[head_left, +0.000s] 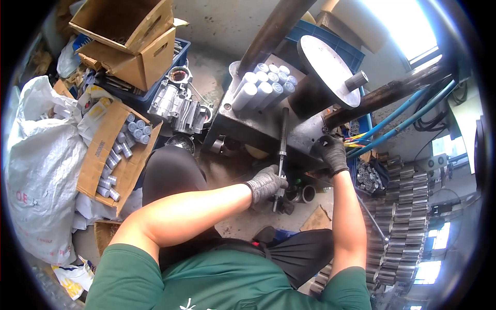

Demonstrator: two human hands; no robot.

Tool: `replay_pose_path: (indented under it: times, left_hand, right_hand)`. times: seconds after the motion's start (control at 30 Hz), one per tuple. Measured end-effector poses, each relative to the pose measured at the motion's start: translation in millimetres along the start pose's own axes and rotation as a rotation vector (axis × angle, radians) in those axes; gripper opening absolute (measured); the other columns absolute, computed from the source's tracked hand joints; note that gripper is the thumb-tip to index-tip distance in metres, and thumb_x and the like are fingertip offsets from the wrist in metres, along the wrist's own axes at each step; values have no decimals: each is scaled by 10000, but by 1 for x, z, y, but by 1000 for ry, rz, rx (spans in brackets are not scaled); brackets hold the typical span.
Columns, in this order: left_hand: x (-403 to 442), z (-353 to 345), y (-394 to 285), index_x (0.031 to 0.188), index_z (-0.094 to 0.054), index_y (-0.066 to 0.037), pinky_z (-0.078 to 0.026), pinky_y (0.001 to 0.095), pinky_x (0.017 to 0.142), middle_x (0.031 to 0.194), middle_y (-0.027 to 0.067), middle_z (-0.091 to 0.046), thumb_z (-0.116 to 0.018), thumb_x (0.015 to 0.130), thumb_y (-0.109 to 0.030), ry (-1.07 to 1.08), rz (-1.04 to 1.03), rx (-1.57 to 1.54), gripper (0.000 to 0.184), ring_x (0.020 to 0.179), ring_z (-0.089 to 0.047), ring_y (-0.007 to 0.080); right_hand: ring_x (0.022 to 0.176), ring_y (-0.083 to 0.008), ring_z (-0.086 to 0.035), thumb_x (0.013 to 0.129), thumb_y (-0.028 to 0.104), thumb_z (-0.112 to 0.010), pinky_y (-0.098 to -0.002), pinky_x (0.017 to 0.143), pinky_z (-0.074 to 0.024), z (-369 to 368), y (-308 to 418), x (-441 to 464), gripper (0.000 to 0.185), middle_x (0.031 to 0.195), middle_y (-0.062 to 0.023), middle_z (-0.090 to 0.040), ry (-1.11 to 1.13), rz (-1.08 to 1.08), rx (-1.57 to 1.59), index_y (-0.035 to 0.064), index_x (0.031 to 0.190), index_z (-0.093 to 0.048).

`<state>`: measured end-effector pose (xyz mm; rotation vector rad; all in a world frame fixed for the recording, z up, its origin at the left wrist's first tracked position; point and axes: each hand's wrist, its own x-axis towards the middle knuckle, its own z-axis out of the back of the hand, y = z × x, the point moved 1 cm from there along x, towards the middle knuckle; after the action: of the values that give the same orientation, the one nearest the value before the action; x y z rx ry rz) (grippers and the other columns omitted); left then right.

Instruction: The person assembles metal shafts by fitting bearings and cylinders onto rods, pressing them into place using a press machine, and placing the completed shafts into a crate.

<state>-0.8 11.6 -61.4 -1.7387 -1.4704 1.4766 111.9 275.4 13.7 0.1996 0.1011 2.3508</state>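
Note:
My left hand (pixel 266 184), in a dark grey glove, is closed around the lower part of a long metal rod (pixel 283 137). The rod stands nearly upright in the view, with a thicker dark upper section and a collar partway down. My right hand (pixel 331 153), also gloved, is at the right corner of the steel machine table (pixel 243 124). Its fingers are curled, and what they hold, if anything, is too dark to make out. Several grey cylinders (pixel 263 93) stand grouped on the table. Beside them is a large round metal disc (pixel 325 67) with a stub shaft.
To the left, a cardboard box (pixel 95 150) holds several small cylinders, next to a white sack (pixel 44 170). Metal castings (pixel 178 106) lie near the table. At right are stacked metal tubes (pixel 403 222), blue hoses (pixel 398 121) and a slanted dark bar (pixel 387 93).

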Motion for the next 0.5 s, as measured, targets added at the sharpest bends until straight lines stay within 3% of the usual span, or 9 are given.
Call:
replay_pose_path:
  times: [0.03, 0.13, 0.23, 0.33, 0.37, 0.47, 0.5]
  left_hand:
    - [-2, 0, -1, 1151, -631, -43, -587, 359, 769, 947, 73, -706, -744, 924, -75, 5, -7, -21, 256, 836, -698, 186]
    - [-2, -4, 1, 1205, -604, -35, -601, 344, 747, 949, 65, -689, -749, 927, -32, 40, -49, -73, 313, 821, -710, 184]
    - [-7, -9, -2, 1286, -549, -21, -601, 326, 754, 964, 49, -648, -735, 949, -27, 95, -130, -47, 386, 827, -699, 175]
    - [-17, -12, -11, 1312, -538, -31, -594, 318, 788, 994, 49, -632, -733, 960, -40, 88, -283, 40, 403, 866, -671, 152]
    - [-29, -12, -23, 1340, -533, -61, -581, 311, 828, 1023, 36, -608, -745, 965, -71, 96, -316, 45, 431, 913, -631, 128]
    - [-34, -10, -32, 1361, -527, -91, -575, 312, 847, 1036, 22, -592, -756, 968, -96, 54, -580, 37, 455, 934, -611, 115]
    - [-40, -8, -40, 1368, -517, -88, -567, 314, 870, 1043, 15, -577, -762, 969, -112, 90, -556, -47, 470, 941, -600, 113]
  right_hand:
    - [869, -397, -741, 832, 252, -779, -432, 852, -575, -7, -4, 0, 250, 889, -209, -748, -142, 190, -50, 41, 965, -795]
    - [976, -422, -715, 847, 300, -753, -502, 898, -558, -12, -12, 2, 271, 983, -240, -736, -55, 44, -60, 42, 921, -785]
    - [929, -438, -714, 837, 303, -757, -504, 859, -562, -15, -22, 0, 283, 967, -232, -741, 5, -3, 141, 34, 922, -784]
    - [913, -448, -713, 833, 301, -759, -498, 843, -566, 6, -1, -16, 296, 978, -240, -740, 28, -25, -4, 18, 921, -776]
    - [886, -385, -749, 823, 269, -783, -463, 837, -580, 10, 7, -26, 323, 960, -240, -756, 44, -150, 84, -23, 958, -767]
    - [861, -290, -761, 828, 218, -800, -403, 824, -598, 7, 10, -60, 359, 968, -202, -772, -112, -178, 577, -70, 1037, -750]
    - [874, -233, -745, 843, 157, -804, -352, 805, -618, -6, -1, -73, 443, 1022, -160, -756, -85, -223, 874, -93, 1194, -700]
